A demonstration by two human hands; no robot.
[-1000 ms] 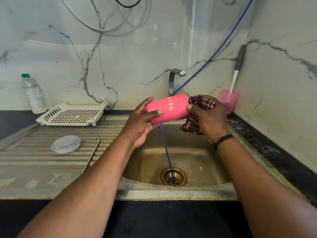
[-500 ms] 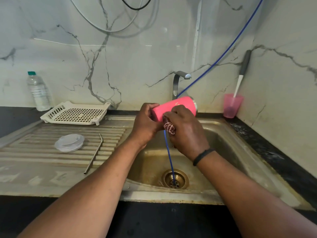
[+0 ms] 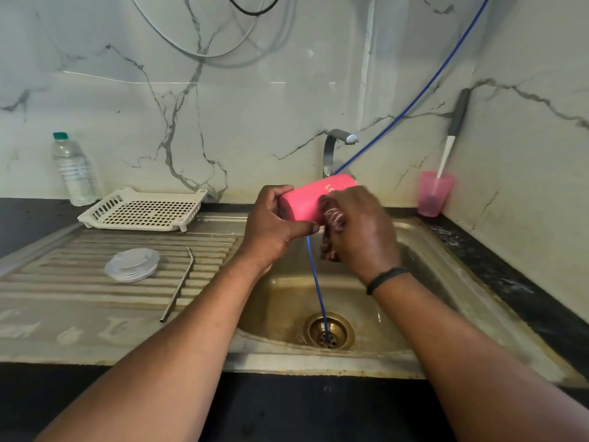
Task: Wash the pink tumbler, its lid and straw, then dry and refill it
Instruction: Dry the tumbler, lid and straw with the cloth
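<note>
A: Over the sink basin (image 3: 424, 260), panel by panel from its left: a water bottle (image 3: 75, 173) stands at the wall, farthest left of the sink; a white perforated tray (image 3: 143, 210) sits on the back of the drainboard beside it. Nearer the front lie the clear lid (image 3: 133, 264) and, just right of it, the metal straw (image 3: 178, 283), both apart from the basin.

B: And the hands?

A: The left hand (image 3: 271, 228) grips the base end of the pink tumbler (image 3: 314, 196), fingers over the top and thumb stretched beneath. The tumbler lies on its side in mid-air above the basin, in front of the tap (image 3: 334, 148). The right hand (image 3: 360, 231) has its fingers curled round a dark checked cloth (image 3: 331, 229), pressed against the tumbler's side. A thin blue hose (image 3: 318, 291) drops beneath them into the drain (image 3: 328, 330). Right of the sink, a small pink cup (image 3: 435, 194) holds a brush.

B: Stage, and hazards?

A: Judged as drying the outside; lid and straw appear untouched by the cloth. A wet wall may slip from the left-hand grip under rubbing pressure, dropping the tumbler into the basin. The cloth's hanging end could also snag the hose.
</note>
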